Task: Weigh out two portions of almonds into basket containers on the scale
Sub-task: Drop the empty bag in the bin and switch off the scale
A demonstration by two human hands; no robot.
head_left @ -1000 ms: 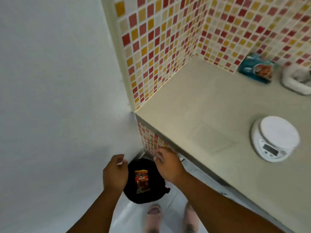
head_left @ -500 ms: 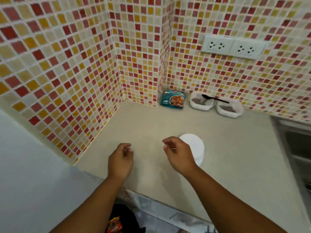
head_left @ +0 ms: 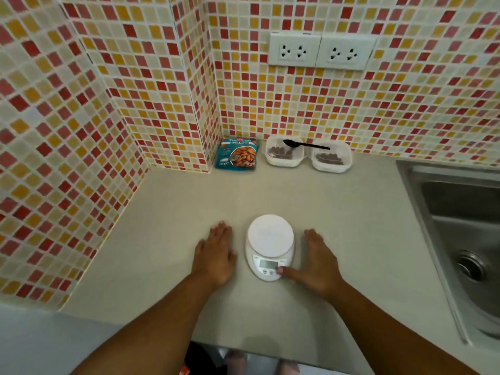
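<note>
A white round kitchen scale point(head_left: 270, 246) sits on the beige counter point(head_left: 351, 226), nothing on its plate. My left hand point(head_left: 216, 255) lies flat on the counter just left of it. My right hand point(head_left: 315, 262) lies flat to its right, thumb touching the scale's front by the buttons. At the back wall stand two white basket containers point(head_left: 284, 155) point(head_left: 331, 157) with almonds inside. A black spoon point(head_left: 304, 144) lies across their rims. A teal almond packet point(head_left: 237, 155) leans in the corner, left of the baskets.
Tiled walls close the counter on the left and back, with two sockets point(head_left: 320, 51) above the baskets. A steel sink point(head_left: 465, 239) takes up the right side. A black bin point(head_left: 200, 361) and my feet show below the counter's front edge.
My view rose from the floor bin to the counter. Both hands moved forward from loosely curled in the air and now lie flat on either side of the scale.
</note>
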